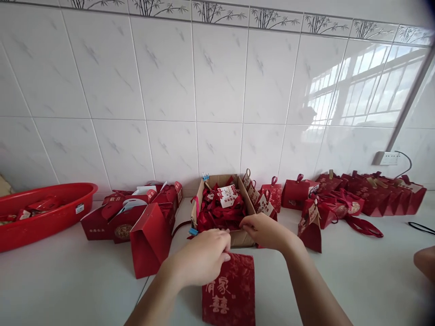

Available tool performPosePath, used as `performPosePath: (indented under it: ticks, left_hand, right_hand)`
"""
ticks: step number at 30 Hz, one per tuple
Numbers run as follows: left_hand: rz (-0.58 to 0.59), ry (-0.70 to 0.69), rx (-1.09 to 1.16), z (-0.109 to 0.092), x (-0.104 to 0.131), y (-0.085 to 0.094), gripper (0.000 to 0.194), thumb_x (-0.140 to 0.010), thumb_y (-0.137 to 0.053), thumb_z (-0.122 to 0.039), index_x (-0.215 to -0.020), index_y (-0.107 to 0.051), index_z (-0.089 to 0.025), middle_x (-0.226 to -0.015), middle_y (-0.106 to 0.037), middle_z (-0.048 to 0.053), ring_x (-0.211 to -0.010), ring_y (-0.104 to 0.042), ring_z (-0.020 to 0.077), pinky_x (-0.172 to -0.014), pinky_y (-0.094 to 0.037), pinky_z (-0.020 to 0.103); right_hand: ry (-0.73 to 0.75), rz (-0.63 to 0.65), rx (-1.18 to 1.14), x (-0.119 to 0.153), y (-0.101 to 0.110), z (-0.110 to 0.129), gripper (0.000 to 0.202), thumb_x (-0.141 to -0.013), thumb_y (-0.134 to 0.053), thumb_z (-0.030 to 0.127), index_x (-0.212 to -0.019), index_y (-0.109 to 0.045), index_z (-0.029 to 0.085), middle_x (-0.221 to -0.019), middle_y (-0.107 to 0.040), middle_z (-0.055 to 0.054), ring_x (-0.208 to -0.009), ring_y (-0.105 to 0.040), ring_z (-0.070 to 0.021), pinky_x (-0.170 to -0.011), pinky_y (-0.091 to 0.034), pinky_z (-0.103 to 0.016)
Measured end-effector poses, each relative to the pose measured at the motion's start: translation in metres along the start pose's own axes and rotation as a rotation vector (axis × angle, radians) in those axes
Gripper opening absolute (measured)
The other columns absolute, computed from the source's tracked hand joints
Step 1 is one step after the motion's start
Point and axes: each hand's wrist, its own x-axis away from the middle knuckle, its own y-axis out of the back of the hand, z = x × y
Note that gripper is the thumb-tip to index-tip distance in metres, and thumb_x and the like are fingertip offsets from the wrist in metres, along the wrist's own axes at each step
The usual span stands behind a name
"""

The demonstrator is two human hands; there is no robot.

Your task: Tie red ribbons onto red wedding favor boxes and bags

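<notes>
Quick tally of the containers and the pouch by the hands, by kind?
Red basin: 1
Cardboard box: 1
Red pouch under left hand: 1
Right hand rests at the box's front edge.
Total: 3

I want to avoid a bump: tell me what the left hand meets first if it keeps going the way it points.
The left hand points away toward the wall; first in line looks like the open brown cardboard box of red ribbons, though depth is unclear.

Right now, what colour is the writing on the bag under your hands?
Gold writing on the dark red bag, seen from the head camera.
</notes>
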Motion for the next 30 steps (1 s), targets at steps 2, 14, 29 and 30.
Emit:
performPosePath:
  ticks: [2,14,29,30]
  left_hand:
    - [0.052,-0.008,-0.037,-0.004,0.005,-0.001,0.01,-0.085,-0.043,-0.017,-0.079,-0.05,-0.021,-0.094,-0.065,0.005,-0.087,-0.061,0.0237,-0.069,-0.043,0.032]
    - [0.066,0.036,-0.039,-0.01,0.01,-0.007,0.009,-0.08,-0.049,-0.016,-0.082,-0.057,-0.021,-0.089,-0.068,0.008,-0.081,-0.063,0.0264,-0.064,-0.041,0.031]
    - [0.149,0.051,-0.066,-0.011,0.016,-0.001,0.012,-0.086,-0.041,-0.021,-0.082,-0.053,-0.022,-0.089,-0.066,0.004,-0.078,-0.061,0.0224,-0.058,-0.034,0.028]
    - [0.149,0.056,-0.062,-0.01,0.016,-0.002,0.012,-0.086,-0.041,-0.021,-0.082,-0.052,-0.022,-0.089,-0.066,0.004,-0.076,-0.06,0.0219,-0.057,-0.034,0.028]
  right_hand:
    - [0.0,0.034,0.04,0.001,0.001,0.003,0.034,-0.085,-0.042,0.014,-0.091,-0.074,0.02,-0.084,-0.075,-0.006,-0.071,-0.067,-0.0181,-0.059,-0.045,-0.025]
    - [0.042,0.205,0.284,-0.068,-0.038,0.033,0.02,-0.08,-0.064,0.019,-0.1,-0.068,0.014,-0.099,-0.07,-0.012,-0.088,-0.067,-0.024,-0.073,-0.052,-0.035]
    - [0.113,0.252,0.168,-0.064,-0.072,0.024,0.03,-0.092,-0.057,0.032,-0.116,-0.058,0.015,-0.118,-0.061,-0.009,-0.103,-0.061,-0.0211,-0.087,-0.053,-0.042]
    - [0.111,0.238,0.144,-0.063,-0.074,0.023,0.03,-0.092,-0.057,0.033,-0.116,-0.058,0.015,-0.118,-0.061,-0.009,-0.103,-0.061,-0.0211,-0.087,-0.053,-0.043]
